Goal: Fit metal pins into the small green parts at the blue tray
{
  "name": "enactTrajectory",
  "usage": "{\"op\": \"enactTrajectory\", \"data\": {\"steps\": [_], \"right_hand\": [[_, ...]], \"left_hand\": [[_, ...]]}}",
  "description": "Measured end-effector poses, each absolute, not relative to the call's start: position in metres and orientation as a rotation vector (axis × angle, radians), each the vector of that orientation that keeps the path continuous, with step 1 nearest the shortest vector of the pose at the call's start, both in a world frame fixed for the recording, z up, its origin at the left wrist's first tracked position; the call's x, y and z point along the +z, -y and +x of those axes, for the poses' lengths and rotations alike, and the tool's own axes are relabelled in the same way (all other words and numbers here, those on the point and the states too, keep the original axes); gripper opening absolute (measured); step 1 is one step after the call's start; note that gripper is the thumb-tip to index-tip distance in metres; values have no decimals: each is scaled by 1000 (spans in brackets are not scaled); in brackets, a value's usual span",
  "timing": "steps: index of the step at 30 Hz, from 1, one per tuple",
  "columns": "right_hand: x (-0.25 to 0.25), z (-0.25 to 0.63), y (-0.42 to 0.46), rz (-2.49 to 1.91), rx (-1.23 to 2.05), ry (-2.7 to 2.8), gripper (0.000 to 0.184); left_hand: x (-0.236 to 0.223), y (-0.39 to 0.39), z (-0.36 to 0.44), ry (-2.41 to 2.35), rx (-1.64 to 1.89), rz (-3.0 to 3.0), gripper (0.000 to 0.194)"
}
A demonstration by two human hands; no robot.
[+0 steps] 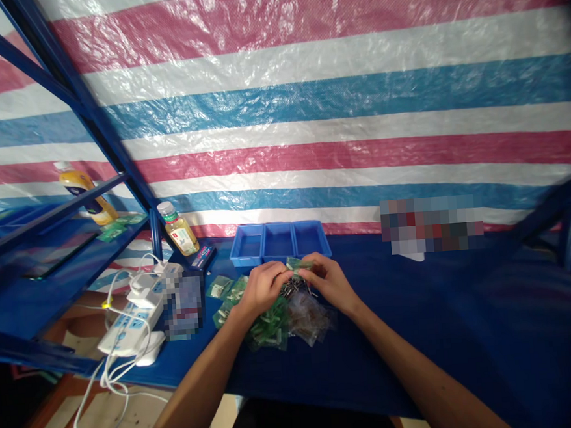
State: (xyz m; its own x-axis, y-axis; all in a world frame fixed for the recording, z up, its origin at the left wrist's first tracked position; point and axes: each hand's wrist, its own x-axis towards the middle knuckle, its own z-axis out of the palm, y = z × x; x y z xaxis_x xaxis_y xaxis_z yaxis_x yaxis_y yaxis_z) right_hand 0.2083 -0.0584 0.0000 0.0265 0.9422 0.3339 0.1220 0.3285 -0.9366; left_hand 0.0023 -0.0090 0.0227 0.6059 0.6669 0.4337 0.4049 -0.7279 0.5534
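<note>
My left hand [264,288] and my right hand [327,283] meet over the middle of the blue-covered table [382,337], fingers curled inward. Between the fingertips shows a small cluster of dark metal parts [291,288], and a green circuit board [299,263] sits just beyond them. What the fingers pinch is hidden. Under my hands lies a heap of green boards in clear plastic bags [269,329], with a clear bag of brownish parts [308,318] beside it. Several more bagged boards [221,286] lie to the left.
A blue three-compartment tray [278,242] stands just beyond my hands. White power strips with cables [131,324] lie at the left, near a juice bottle [179,229]. A blue steel rack [87,104] rises at the left, and a striped tarp [307,101] hangs behind the table.
</note>
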Motion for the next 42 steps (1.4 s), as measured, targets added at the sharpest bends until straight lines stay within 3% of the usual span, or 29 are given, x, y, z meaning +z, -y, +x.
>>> {"op": "enactTrajectory", "data": {"steps": [5,11,17,37,42], "right_hand": [[7,212,61,-1118,700,1437,40],[5,214,59,-1118,759,1434,45],[-1,210,57,-1097,840,1468,34],[-1,211,58,-1096,678,1592,31],[-4,209,57,-1093,787,1563,24]], "left_hand": [[27,11,2,-829,864,2454,37],[27,11,3,-803,855,2489,33],[26,10,0,-837,950,2459,33],[26,10,1,-814,904,2419,32],[26,10,0,-845,909,2426,32]]}}
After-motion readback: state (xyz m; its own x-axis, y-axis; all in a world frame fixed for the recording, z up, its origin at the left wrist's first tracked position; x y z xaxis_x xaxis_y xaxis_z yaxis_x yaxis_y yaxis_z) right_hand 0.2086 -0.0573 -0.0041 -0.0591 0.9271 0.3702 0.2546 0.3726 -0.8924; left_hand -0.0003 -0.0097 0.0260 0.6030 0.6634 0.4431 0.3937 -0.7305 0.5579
